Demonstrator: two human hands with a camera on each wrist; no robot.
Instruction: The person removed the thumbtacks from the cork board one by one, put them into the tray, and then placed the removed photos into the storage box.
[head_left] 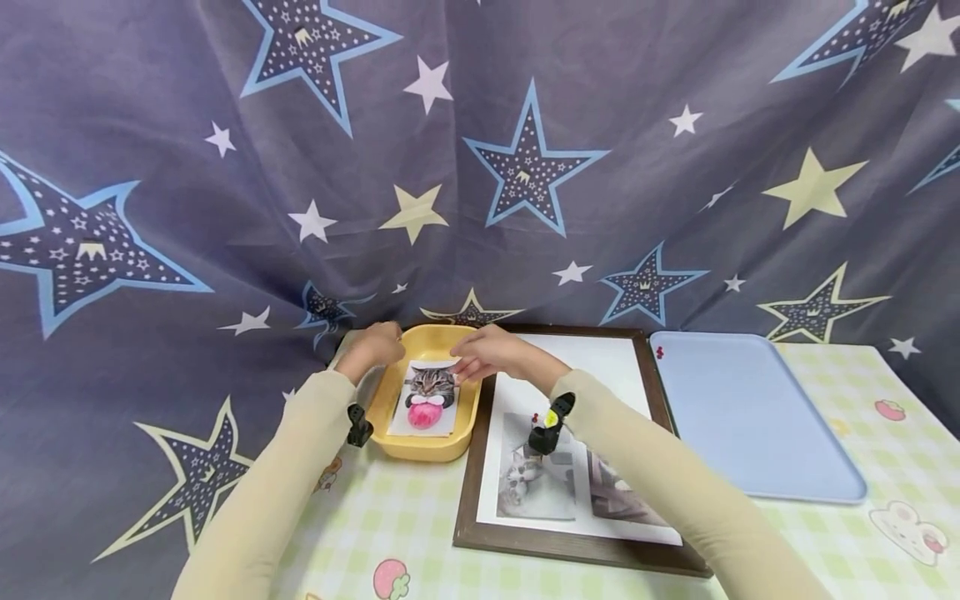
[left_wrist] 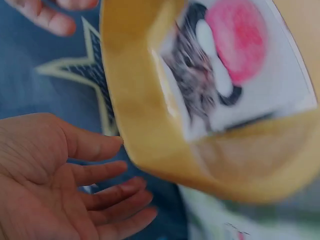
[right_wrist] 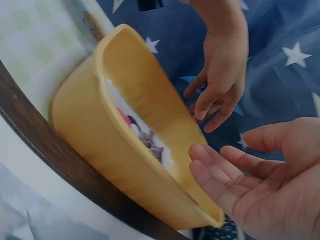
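Observation:
A yellow plastic tub [head_left: 427, 451] stands at the back left of the table. Inside it lies a cat photo [head_left: 432, 385], the cat shown with a pink ball-like shape under its face. My left hand [head_left: 375, 346] is at the tub's far left side; in the left wrist view its fingers are spread and relaxed, the thumb tip beside the tub's wall. Over the tub's right rim hangs my right hand [head_left: 498, 352], its fingers loosely extended in the right wrist view, with nothing in them. Whether either hand touches the rim, I cannot tell.
Right of the tub lies a brown wooden frame [head_left: 573, 558] with a white board and grey cat pictures [head_left: 536, 479], partly under my right forearm. A red pin [head_left: 535, 418] is on the board. Farther right sits a light blue tray [head_left: 757, 417] with red pins [head_left: 660, 352] in its corner.

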